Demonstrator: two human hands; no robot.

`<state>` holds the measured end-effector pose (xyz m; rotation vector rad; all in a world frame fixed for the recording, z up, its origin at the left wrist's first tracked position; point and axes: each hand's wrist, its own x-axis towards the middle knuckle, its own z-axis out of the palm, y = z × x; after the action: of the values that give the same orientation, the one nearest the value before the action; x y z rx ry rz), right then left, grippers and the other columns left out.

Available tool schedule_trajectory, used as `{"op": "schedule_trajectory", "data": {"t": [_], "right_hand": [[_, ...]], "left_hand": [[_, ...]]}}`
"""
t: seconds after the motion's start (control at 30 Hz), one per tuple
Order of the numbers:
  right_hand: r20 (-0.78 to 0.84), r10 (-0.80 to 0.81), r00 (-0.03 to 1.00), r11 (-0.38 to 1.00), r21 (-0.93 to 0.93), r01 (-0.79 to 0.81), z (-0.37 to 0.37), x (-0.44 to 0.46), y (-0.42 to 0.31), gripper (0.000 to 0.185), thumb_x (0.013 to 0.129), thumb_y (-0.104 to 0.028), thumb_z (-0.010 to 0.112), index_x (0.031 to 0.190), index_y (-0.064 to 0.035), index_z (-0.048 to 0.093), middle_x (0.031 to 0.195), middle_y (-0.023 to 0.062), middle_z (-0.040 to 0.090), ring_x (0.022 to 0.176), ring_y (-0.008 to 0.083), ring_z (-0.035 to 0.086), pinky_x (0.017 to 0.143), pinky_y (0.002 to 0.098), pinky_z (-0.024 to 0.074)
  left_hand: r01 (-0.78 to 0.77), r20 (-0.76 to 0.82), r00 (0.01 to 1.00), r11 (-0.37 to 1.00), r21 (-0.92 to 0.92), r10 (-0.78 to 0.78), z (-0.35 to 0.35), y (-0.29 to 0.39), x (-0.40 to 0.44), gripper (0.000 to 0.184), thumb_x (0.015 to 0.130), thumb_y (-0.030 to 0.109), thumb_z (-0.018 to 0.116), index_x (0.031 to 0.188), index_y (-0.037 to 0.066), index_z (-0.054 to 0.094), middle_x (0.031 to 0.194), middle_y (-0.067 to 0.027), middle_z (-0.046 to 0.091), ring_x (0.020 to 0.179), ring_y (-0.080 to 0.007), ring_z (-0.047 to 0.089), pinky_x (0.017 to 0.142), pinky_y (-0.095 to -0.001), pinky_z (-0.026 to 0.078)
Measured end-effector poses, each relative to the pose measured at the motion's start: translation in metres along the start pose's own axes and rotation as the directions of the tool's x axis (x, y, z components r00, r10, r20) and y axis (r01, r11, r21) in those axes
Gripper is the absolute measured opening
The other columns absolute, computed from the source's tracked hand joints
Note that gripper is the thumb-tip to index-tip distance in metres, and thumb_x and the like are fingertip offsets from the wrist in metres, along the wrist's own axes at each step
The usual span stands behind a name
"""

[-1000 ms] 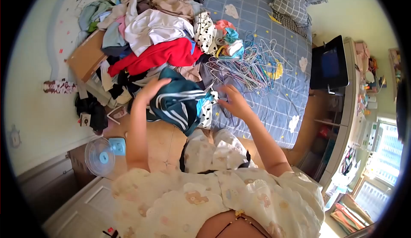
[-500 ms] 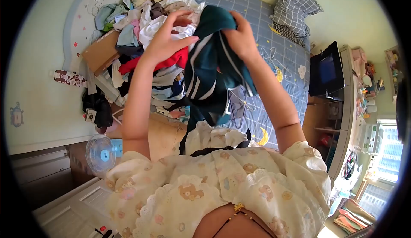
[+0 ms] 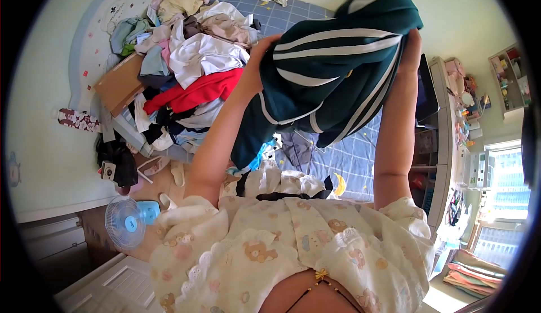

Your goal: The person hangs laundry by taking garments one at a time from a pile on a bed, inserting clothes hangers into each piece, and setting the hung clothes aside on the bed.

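Note:
A dark green track jacket (image 3: 332, 59) with white stripes hangs spread out in the air in front of me, over the bed. My left hand (image 3: 264, 54) is closed on its left edge, the fingers mostly behind the cloth. On the far right side, my right hand (image 3: 411, 48) grips the fabric near the top, its fingers partly hidden. The jacket's upper part bulges up and to the right, while one sleeve-like end droops low beside my left forearm. Behind the jacket, some of the bed is hidden.
A heap of clothes covers the bed's left side, with a white garment (image 3: 203, 56) and a red garment (image 3: 194, 92) on it. A cardboard box (image 3: 119, 85) leans there. The blue checked bed (image 3: 352, 161) holds a grey garment (image 3: 297, 148). A fan (image 3: 125, 223) stands lower left.
The bunched jacket has been raised and spread wider. My left hand, open beside it before, now grips its left edge. My right hand has moved right with the cloth.

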<state>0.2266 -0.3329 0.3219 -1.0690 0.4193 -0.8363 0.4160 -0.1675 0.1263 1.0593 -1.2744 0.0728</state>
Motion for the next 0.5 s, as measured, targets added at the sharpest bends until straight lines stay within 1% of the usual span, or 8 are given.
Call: {"op": "schedule_trajectory", "data": {"t": [0.07,0.1,0.13,0.23,0.3,0.37,0.43,0.5], "right_hand": [[0.694,-0.028,0.72,0.863,0.38,-0.332,-0.082,0.027,0.009,0.057,0.092,-0.04,0.042,0.133,-0.001,0.044,0.129,0.0236,0.051,0.115,0.0372,0.053,0.099,0.0492,0.0442],[-0.088,0.027,0.996,0.995,0.102,-0.018,-0.055,-0.005,0.003,0.058,0.091,-0.042,0.042,0.132,-0.0008,0.046,0.129,0.0227,0.052,0.116,0.0373,0.053,0.1,0.0495,0.0427],[-0.129,0.045,0.991,0.992,0.125,-0.029,-0.074,-0.006,0.008,0.056,0.091,-0.041,0.043,0.131,-0.0009,0.047,0.128,0.0219,0.053,0.115,0.0372,0.053,0.101,0.0483,0.0424],[-0.268,0.127,0.955,0.992,0.039,-0.121,-0.143,-0.01,0.057,0.049,0.089,-0.031,0.052,0.129,-0.0034,0.049,0.125,0.0202,0.055,0.112,0.0371,0.055,0.1,0.0438,0.0422],[-0.063,0.002,0.998,0.386,-0.921,-0.059,-0.22,0.006,0.11,0.053,0.08,-0.022,0.062,0.128,-0.0028,0.049,0.12,0.0206,0.058,0.107,0.0352,0.058,0.095,0.0429,0.0455],[0.313,-0.366,0.877,-0.173,-0.948,0.266,-0.206,-0.026,0.131,0.053,0.078,-0.024,0.071,0.122,-0.0009,0.053,0.114,0.0162,0.06,0.106,0.0273,0.058,0.088,0.0346,0.0474],[0.019,-0.114,0.993,0.661,-0.745,0.09,-0.131,-0.044,0.114,0.052,0.08,-0.03,0.072,0.118,0.0,0.055,0.107,0.0141,0.062,0.103,0.0226,0.059,0.084,0.03,0.0474],[-0.02,0.094,0.995,0.745,-0.662,-0.084,-0.076,-0.07,0.105,0.049,0.082,-0.032,0.071,0.116,-0.0003,0.056,0.1,0.0121,0.063,0.094,0.0185,0.06,0.081,0.0284,0.0476]], "left_hand": [[-0.081,0.011,0.997,0.972,0.22,0.081,-0.005,-0.012,0.029,0.032,0.08,0.006,0.064,0.111,0.004,0.056,0.123,-0.014,0.053,0.115,-0.025,0.051,0.099,-0.0334,0.038],[-0.008,0.004,1.0,0.978,0.208,0.007,-0.009,-0.017,0.039,0.026,0.081,0.007,0.063,0.106,0.003,0.058,0.122,-0.0151,0.055,0.115,-0.026,0.051,0.098,-0.0337,0.038],[0.182,-0.032,0.977,0.904,-0.387,-0.21,-0.008,-0.011,0.049,0.026,0.08,0.005,0.063,0.106,0.005,0.061,0.115,-0.0165,0.059,0.112,-0.0286,0.054,0.096,-0.0343,0.04],[-0.085,0.104,0.993,0.965,0.248,0.061,-0.028,0.007,0.074,0.037,0.078,0.004,0.064,0.115,0.004,0.061,0.107,-0.0126,0.066,0.102,-0.0238,0.061,0.092,-0.032,0.045],[0.003,0.351,0.931,0.962,0.274,-0.103,-0.018,0.042,0.11,0.028,0.075,0.006,0.061,0.103,0.007,0.065,0.095,-0.015,0.066,0.093,-0.0304,0.063,0.082,-0.0372,0.049],[-0.08,0.569,0.777,0.854,0.513,-0.269,0.007,0.052,0.128,0.023,0.076,0.014,0.061,0.097,0.011,0.066,0.092,-0.0137,0.066,0.089,-0.0331,0.063,0.077,-0.0419,0.05],[-0.234,0.675,0.661,0.765,0.6,-0.327,0.04,0.058,0.127,0.021,0.073,0.024,0.062,0.091,0.013,0.067,0.087,-0.012,0.067,0.085,-0.0341,0.063,0.072,-0.0435,0.05],[-0.259,0.758,0.543,0.786,0.561,-0.362,0.07,0.056,0.11,0.021,0.071,0.021,0.062,0.09,0.01,0.064,0.081,-0.0163,0.064,0.084,-0.0356,0.062,0.07,-0.045,0.049]]}}
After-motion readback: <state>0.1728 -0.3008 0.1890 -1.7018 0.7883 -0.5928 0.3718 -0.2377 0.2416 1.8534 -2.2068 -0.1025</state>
